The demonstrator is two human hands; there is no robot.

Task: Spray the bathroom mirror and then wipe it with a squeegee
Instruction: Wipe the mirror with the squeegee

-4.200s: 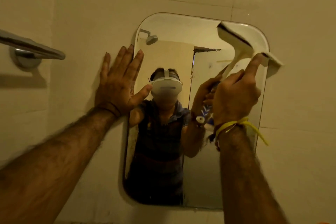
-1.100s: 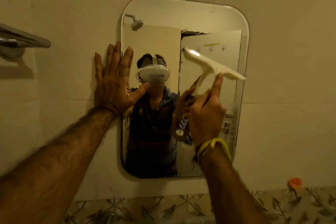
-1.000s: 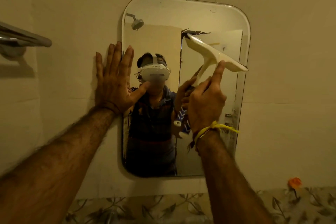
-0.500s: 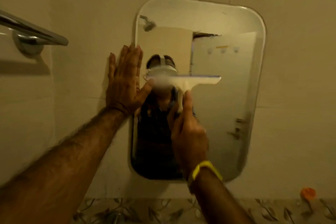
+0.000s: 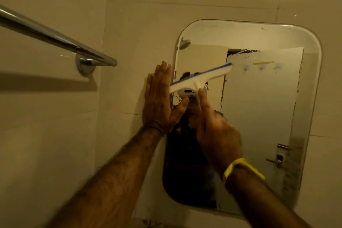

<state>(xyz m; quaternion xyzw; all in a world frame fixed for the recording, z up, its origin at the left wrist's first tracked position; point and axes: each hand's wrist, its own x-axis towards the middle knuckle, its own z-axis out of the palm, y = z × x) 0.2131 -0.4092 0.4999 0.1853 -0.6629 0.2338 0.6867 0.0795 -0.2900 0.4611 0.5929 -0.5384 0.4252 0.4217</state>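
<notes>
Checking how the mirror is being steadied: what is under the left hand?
The left hand lies flat on wall tile, thumb reaching the mirror edge. The tile beneath the palm is covered.

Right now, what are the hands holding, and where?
The right hand grips the squeegee by its handle. The left hand holds nothing, flat on the wall beside the mirror.

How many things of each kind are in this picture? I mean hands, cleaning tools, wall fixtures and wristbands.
Hands: 2, left hand flat on the wall, right hand holding the squeegee
Cleaning tools: 1, the squeegee
Wall fixtures: 2, mirror and towel bar
Wristbands: 1, yellow wristband
Total: 6
</notes>
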